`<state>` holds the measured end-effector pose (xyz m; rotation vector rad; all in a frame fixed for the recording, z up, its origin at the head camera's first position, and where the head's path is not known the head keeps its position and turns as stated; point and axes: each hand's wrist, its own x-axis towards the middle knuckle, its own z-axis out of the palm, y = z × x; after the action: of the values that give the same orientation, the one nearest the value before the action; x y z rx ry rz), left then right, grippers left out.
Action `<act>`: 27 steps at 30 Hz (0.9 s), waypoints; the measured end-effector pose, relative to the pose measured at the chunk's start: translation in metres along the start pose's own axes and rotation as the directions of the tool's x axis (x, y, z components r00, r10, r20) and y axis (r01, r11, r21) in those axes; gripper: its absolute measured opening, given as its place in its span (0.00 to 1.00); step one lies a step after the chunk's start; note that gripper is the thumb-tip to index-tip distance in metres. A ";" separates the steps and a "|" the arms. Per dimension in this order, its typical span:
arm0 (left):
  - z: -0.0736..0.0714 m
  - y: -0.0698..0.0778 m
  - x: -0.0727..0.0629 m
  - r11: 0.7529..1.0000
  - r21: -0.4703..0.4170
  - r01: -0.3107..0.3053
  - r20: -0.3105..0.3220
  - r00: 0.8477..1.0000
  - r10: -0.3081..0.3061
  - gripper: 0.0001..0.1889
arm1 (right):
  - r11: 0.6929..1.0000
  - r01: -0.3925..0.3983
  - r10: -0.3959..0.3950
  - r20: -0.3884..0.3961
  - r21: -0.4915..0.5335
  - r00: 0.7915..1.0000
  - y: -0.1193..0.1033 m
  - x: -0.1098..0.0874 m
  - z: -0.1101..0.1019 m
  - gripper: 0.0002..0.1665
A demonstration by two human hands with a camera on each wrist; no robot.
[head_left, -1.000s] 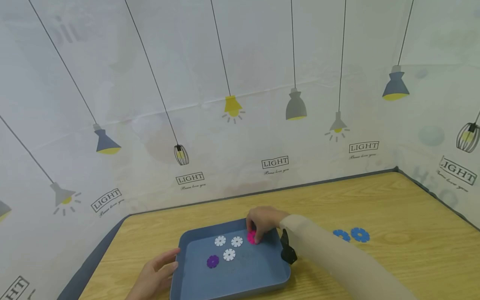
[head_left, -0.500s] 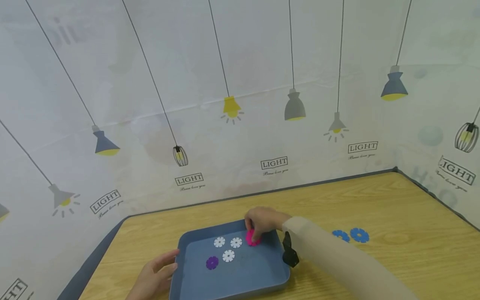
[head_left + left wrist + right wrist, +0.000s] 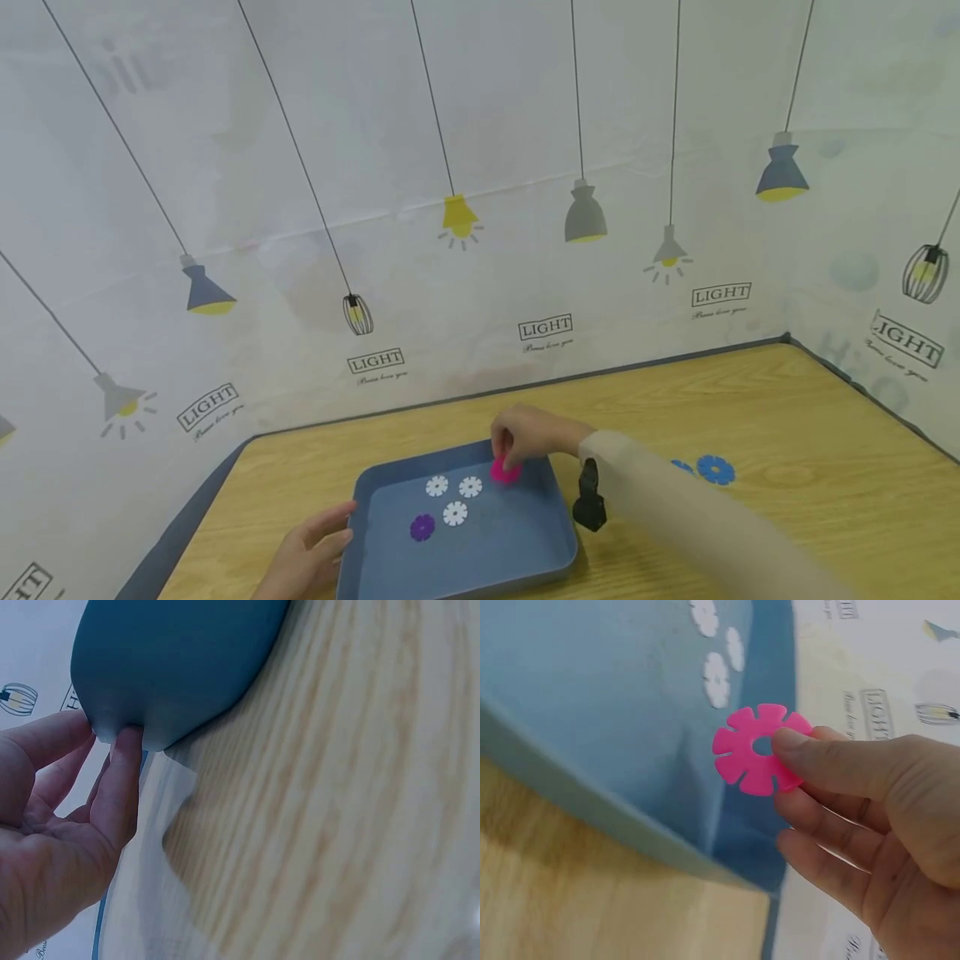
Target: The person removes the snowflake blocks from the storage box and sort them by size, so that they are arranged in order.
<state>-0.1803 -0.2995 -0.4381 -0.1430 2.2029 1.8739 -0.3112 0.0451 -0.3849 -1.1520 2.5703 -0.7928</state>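
My right hand (image 3: 528, 432) pinches a pink notched, flower-shaped plastic disc (image 3: 739, 766) between thumb and fingers, over the far right part of the blue tray (image 3: 517, 533). The right wrist view shows the disc's round centre hole, with the thumb beside it. Inside the tray lie a purple disc (image 3: 422, 527) and three white discs, one of them (image 3: 455, 513) near the purple one. At the tray's left side, my left hand (image 3: 303, 554) has its fingertips against the outer wall, its fingers only slightly bent. In the left wrist view, its thumb (image 3: 120, 780) meets the tray's outside.
Two blue discs (image 3: 716, 469) lie on the wooden table (image 3: 787, 400) right of the tray, one partly hidden by the right sleeve (image 3: 675, 500). A black device (image 3: 591, 500) sits on the right wrist. The wall (image 3: 480, 275) with printed lamps borders the table's far edge.
My right hand has raised the pink disc a little, and its wrist has shifted slightly right. The left hand stays at the tray's side. The head view has moved slightly.
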 end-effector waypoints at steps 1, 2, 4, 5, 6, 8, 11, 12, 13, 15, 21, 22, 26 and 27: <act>0.000 0.000 0.000 1.000 -0.002 0.004 -0.001 1.000 -0.004 0.30 | 1.000 0.016 -0.016 -0.010 0.009 1.000 0.001 -0.003 -0.003 0.10; 0.000 0.000 0.000 1.000 -0.004 0.007 0.000 1.000 -0.007 0.31 | 0.999 0.028 -0.028 -0.020 0.022 0.999 0.003 -0.007 -0.008 0.09; -0.001 -0.001 0.001 1.000 -0.004 0.009 -0.001 1.000 -0.009 0.31 | 0.998 0.043 -0.042 -0.040 0.040 0.998 0.006 -0.015 -0.017 0.09; -0.001 -0.001 0.001 1.000 -0.002 0.010 -0.006 1.000 -0.010 0.31 | 0.998 0.044 -0.041 -0.049 0.050 0.998 0.009 -0.019 -0.022 0.08; -0.001 -0.001 0.001 1.000 0.000 0.013 -0.007 1.000 -0.013 0.31 | 0.997 0.042 -0.038 -0.059 0.059 0.997 0.012 -0.025 -0.027 0.08; -0.001 -0.002 0.001 1.000 0.007 0.014 -0.016 1.000 -0.014 0.32 | 0.997 0.035 -0.029 -0.088 0.067 0.996 0.019 -0.036 -0.037 0.07; 0.000 -0.002 0.002 1.000 0.017 0.019 -0.030 0.999 -0.019 0.32 | 0.997 0.016 -0.007 -0.133 0.072 0.991 0.034 -0.055 -0.052 0.07; 0.000 -0.001 0.002 1.000 0.018 0.020 -0.031 0.999 -0.019 0.32 | 0.997 0.007 0.005 -0.148 0.075 0.989 0.039 -0.062 -0.057 0.06; 0.000 -0.001 0.002 1.000 0.018 0.019 -0.031 0.999 -0.018 0.32 | 0.997 -0.001 0.013 -0.165 0.073 0.986 0.045 -0.068 -0.062 0.06; 0.000 0.000 0.002 1.000 0.020 0.012 -0.024 1.000 -0.012 0.31 | 0.996 -0.032 0.048 -0.195 0.082 0.980 0.058 -0.083 -0.070 0.06; 0.000 0.002 0.002 1.000 0.027 -0.007 -0.003 1.000 0.007 0.30 | 0.975 -0.165 0.199 -0.250 0.150 0.948 0.097 -0.133 -0.084 0.07; 0.000 0.001 0.002 1.000 0.028 -0.003 -0.007 1.000 0.003 0.30 | 0.971 -0.181 0.216 -0.253 0.155 0.943 0.103 -0.141 -0.084 0.07; 0.000 0.001 0.002 0.999 0.025 0.020 -0.021 1.000 -0.019 0.31 | 0.957 -0.231 0.271 -0.250 0.178 0.929 0.127 -0.174 -0.085 0.09; 0.000 0.001 0.002 1.000 0.023 0.020 -0.025 0.999 -0.020 0.31 | 0.953 -0.239 0.280 -0.246 0.184 0.928 0.133 -0.182 -0.085 0.09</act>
<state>-0.1820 -0.2991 -0.4380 -0.1845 2.2309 1.8447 -0.3060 0.2856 -0.3924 -0.6773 2.7408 -1.1206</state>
